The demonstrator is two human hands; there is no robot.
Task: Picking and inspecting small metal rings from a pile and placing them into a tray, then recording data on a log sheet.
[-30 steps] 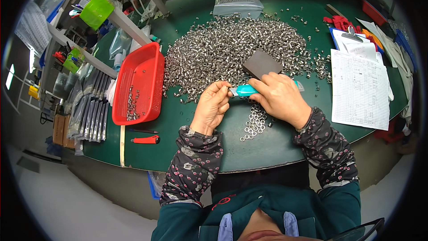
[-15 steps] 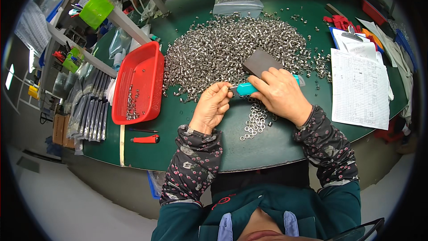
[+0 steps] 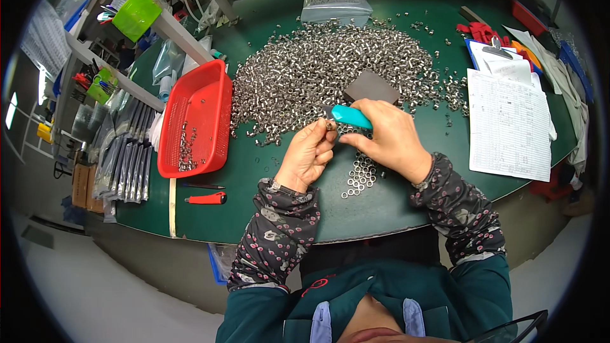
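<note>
- Head view: the left hand (image 3: 309, 155) rises from the lower middle, its fingertips pressed together on a small metal ring (image 3: 329, 126), held just above the green table (image 3: 267, 171).
- The right hand (image 3: 389, 140) is closed around a teal tool (image 3: 351, 116); the tool's long axis runs from the upper left down to the right, its free end pointing at the left fingertips.
- The ring sits at that free end, so it lies up and to the right of the left palm and just left of the right knuckles. Whether the tool tip touches the ring or stops short of it is too small to tell.
- Both hands are about equally close to the ring; the left one holds it, while the right one only reaches it through the tool.
- The big heap of rings (image 3: 330, 70) lies just beyond the hands, spreading toward the far edge, with a dark flat block (image 3: 370, 89) resting on its near side, right behind the tool.
- A small cluster of rings (image 3: 361, 174) lies flat on the table below the hands, between the two wrists.
- A red tray (image 3: 194, 121) with a few rings in it stands well to the left of the left hand, its long side running away from the person.
- A red cutter (image 3: 206, 199) lies near the table's front edge, left of the left sleeve.
- Sheets of paper (image 3: 508, 124) lie well to the right of the right hand.
</note>
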